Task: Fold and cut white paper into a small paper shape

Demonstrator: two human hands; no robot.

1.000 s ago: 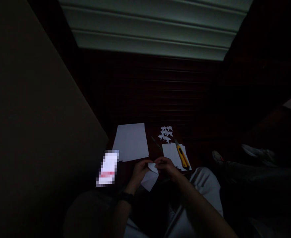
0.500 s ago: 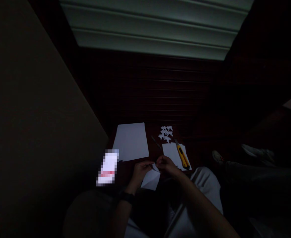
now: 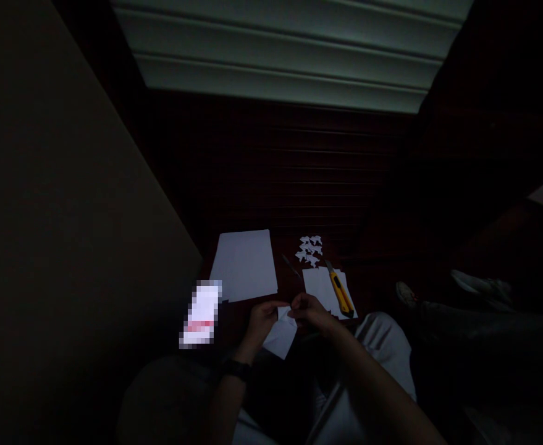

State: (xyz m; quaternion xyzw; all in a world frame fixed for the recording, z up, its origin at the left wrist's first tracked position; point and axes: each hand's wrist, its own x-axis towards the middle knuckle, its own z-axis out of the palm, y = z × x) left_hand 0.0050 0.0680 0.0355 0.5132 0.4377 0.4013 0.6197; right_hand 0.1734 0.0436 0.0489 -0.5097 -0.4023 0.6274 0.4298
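In dim light, both my hands pinch a small white sheet of paper (image 3: 281, 337) just above my lap. My left hand (image 3: 260, 320), with a dark watch at the wrist, grips its upper left edge with closed fingers. My right hand (image 3: 311, 312) pinches the upper right corner, its fingers curled. The paper hangs down between the two hands, with a fold near the top.
On the dark table lie a large white sheet (image 3: 246, 264), a yellow utility knife (image 3: 340, 290) on smaller sheets (image 3: 321, 285), a pen (image 3: 291, 266), and several small folded paper shapes (image 3: 309, 250). A lit, blurred phone screen (image 3: 201, 314) is at the left. Someone's shoes (image 3: 479, 284) are at the right.
The paper has shifted slightly between my fingers and its lower part has changed shape a little. Both hands stay in nearly the same place.
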